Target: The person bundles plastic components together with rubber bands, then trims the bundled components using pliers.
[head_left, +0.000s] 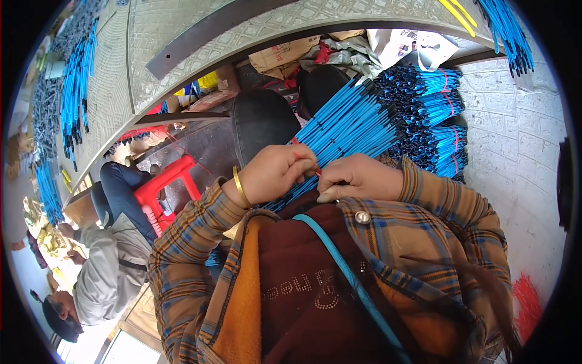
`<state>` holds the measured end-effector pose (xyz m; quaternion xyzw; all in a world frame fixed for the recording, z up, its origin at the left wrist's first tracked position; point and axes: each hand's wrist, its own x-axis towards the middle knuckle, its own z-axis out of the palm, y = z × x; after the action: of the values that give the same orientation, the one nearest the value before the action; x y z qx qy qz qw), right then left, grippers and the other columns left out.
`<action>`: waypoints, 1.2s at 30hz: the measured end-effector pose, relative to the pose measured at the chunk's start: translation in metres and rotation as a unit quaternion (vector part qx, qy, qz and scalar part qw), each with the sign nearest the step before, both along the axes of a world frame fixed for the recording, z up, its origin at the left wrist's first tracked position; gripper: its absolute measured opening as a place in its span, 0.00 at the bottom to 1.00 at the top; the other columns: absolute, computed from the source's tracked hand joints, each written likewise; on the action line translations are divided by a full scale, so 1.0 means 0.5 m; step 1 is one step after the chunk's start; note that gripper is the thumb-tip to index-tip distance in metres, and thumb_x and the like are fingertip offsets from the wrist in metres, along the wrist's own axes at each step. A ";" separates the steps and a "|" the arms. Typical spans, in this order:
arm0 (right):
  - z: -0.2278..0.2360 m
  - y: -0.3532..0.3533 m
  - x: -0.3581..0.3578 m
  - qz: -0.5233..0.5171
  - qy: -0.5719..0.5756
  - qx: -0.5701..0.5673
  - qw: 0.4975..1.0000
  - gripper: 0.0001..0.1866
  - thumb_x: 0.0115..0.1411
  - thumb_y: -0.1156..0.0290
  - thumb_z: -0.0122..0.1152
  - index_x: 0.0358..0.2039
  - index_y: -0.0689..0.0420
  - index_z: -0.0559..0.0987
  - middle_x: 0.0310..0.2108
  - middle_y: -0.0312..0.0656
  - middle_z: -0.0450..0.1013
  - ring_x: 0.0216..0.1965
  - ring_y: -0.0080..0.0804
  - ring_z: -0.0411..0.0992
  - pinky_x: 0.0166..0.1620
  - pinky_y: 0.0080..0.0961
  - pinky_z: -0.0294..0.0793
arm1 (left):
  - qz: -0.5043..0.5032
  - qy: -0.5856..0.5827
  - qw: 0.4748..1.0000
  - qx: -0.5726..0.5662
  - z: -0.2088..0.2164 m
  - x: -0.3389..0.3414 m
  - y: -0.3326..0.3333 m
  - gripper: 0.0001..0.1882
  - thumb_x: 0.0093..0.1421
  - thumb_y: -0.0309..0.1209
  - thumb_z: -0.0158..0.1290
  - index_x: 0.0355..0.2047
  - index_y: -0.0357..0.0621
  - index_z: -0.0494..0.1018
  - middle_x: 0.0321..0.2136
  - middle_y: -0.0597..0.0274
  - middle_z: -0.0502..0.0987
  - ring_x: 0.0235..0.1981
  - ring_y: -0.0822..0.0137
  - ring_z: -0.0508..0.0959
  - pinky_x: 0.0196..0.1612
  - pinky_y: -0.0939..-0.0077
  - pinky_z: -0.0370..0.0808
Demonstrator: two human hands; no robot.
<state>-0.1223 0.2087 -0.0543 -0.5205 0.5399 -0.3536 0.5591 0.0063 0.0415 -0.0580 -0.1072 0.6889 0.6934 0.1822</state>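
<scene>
Across my lap lies a thick bundle of thin blue rods with black tips (345, 130), fanning out toward the upper right. My left hand (280, 174), with a yellow bangle at its wrist, is closed in a pinch at the near end of the bundle. Close beside it my right hand (359, 177) is closed too, thumb pressed to the fingers. A bit of red tie (318, 172) shows between the two hands, and both pinch it. The lower part of the bundle is hidden behind my hands and jacket.
Tied blue rod bundles (441, 109) are stacked at the right by a white brick wall (509, 121). A patterned tabletop (182, 30) curves along the far side, with more rods (76, 91) on it. Left are a red stool (167, 185) and a seated person (109, 267). Red strands (526, 306) hang lower right.
</scene>
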 end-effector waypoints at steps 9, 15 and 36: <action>0.051 -0.071 -0.023 -0.189 0.090 -0.211 0.955 0.07 0.51 0.69 0.56 0.29 0.57 0.73 0.28 0.39 0.70 0.29 0.31 0.69 0.31 0.27 0.68 | 0.030 0.086 0.993 -0.078 -0.024 0.017 0.013 0.02 0.55 0.25 0.50 0.28 0.40 0.70 0.22 0.68 0.72 0.22 0.79 0.69 0.26 0.84 0.68; 0.038 -0.046 -0.016 -0.055 0.209 -0.059 0.975 0.09 0.53 0.67 0.53 0.33 0.57 0.71 0.26 0.44 0.69 0.29 0.42 0.70 0.32 0.33 0.70 | 0.082 0.008 0.993 0.083 -0.019 0.011 0.002 0.01 0.53 0.22 0.51 0.27 0.39 0.70 0.21 0.68 0.70 0.24 0.80 0.68 0.27 0.85 0.67; 0.036 -0.033 -0.005 0.170 0.406 -0.155 0.884 0.05 0.50 0.67 0.51 0.24 0.53 0.73 0.23 0.39 0.71 0.31 0.36 0.70 0.32 0.34 0.65 | -0.079 0.297 0.905 -0.293 0.006 0.007 0.005 0.06 0.43 0.19 0.51 0.21 0.41 0.66 0.24 0.61 0.71 0.29 0.62 0.72 0.36 0.75 0.70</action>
<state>-0.1249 0.1923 -0.0362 -0.7821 0.5616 -0.0898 0.2546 0.0099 0.0440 -0.0551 0.1100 0.8894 0.4434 -0.0168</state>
